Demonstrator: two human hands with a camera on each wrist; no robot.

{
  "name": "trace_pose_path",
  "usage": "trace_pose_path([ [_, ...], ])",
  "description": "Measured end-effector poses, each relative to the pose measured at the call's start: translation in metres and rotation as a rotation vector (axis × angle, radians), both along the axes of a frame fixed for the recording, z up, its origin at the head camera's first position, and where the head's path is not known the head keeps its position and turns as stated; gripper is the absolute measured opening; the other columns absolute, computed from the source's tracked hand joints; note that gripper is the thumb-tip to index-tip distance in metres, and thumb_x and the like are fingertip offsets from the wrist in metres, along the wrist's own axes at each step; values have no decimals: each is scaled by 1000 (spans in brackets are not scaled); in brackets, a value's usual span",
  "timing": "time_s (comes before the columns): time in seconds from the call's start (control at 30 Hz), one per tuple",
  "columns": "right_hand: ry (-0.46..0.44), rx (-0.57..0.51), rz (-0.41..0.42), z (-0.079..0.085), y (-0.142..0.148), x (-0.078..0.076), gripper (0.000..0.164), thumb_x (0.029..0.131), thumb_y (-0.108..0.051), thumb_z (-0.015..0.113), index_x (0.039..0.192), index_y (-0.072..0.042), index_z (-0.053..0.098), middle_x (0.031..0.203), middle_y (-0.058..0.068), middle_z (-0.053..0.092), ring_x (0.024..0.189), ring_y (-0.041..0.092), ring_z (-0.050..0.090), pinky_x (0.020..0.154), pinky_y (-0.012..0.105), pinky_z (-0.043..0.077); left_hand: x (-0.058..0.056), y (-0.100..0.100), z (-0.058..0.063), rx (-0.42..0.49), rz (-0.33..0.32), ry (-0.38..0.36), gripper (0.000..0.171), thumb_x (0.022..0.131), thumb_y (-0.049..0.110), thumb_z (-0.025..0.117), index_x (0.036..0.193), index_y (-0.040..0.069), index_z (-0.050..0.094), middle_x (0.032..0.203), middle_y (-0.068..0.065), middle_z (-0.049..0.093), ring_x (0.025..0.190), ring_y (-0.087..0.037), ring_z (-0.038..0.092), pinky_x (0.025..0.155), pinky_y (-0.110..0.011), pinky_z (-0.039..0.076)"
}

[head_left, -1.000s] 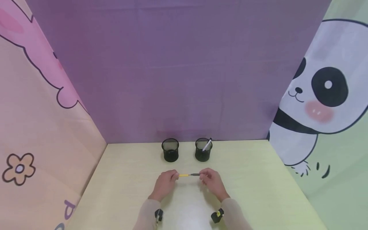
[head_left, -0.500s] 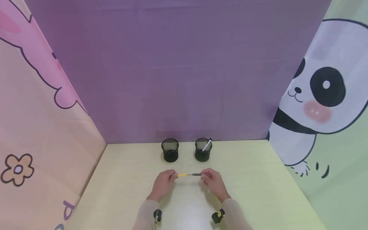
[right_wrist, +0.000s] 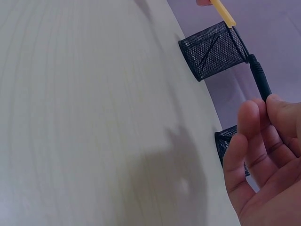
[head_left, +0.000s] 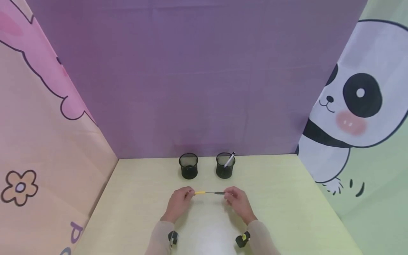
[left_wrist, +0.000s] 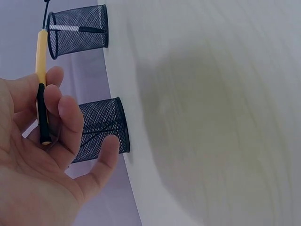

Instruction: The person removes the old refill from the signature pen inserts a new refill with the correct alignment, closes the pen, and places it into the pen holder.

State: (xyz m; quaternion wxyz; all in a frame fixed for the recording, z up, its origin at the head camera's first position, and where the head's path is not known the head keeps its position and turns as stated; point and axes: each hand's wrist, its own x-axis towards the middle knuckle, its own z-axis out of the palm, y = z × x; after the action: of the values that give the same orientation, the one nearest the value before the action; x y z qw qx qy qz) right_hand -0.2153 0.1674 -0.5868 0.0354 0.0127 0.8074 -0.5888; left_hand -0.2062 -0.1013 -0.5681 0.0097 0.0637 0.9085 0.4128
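Note:
My left hand (head_left: pixel 179 202) pinches the yellow barrel (left_wrist: pixel 41 54) of a pen between thumb and fingers; its black end (left_wrist: pixel 43 117) lies across the fingers in the left wrist view. My right hand (head_left: pixel 239 203) pinches the pen's black ribbed grip section (right_wrist: pixel 260 77) by its far end. A thin dark refill (head_left: pixel 209 192) bridges the gap between the two parts, in line with both. The pen is level above the table, just in front of two black mesh cups.
The left mesh cup (head_left: pixel 189 172) and the right mesh cup (head_left: pixel 224 172) stand near the back of the pale table (head_left: pixel 137 198). A white pen (head_left: pixel 229 160) leans in the right cup. A purple backdrop (head_left: pixel 204 88) rises behind, with printed panels on both sides.
My hands have drawn slightly apart, mostly the left hand moving left. More of the thin refill shows between the yellow barrel and the black grip section. Both hands keep their hold.

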Motion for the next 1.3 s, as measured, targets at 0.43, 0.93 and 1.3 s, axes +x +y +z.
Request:
trace_pose_path([
  [0.43, 32, 19, -27, -2, 6, -1, 15, 96, -8, 67, 107, 2, 69, 84, 7, 68, 71, 18, 61, 66, 28, 52, -3, -5, -3, -3, 61, -9, 14, 104, 21, 59, 106, 15, 72, 96, 1, 71, 81, -13, 57, 79, -36, 53],
  [0.93, 11, 19, -35, 2, 9, 1, 13, 98, -8, 65, 107, 1, 69, 86, 9, 68, 70, 18, 60, 63, 28, 50, -3, -5, -14, -18, 8, 64, 7, 96, 11, 69, 103, 12, 71, 101, -2, 68, 92, -17, 63, 87, -44, 54],
  [1.3, 17, -6, -27, 8, 9, 4, 13, 97, -6, 65, 106, 2, 68, 83, 6, 67, 71, 19, 60, 64, 29, 51, -1, 1, -15, -76, -9, 82, 13, 90, 3, 72, 99, 13, 72, 97, -2, 66, 87, -14, 59, 83, -39, 53],
])
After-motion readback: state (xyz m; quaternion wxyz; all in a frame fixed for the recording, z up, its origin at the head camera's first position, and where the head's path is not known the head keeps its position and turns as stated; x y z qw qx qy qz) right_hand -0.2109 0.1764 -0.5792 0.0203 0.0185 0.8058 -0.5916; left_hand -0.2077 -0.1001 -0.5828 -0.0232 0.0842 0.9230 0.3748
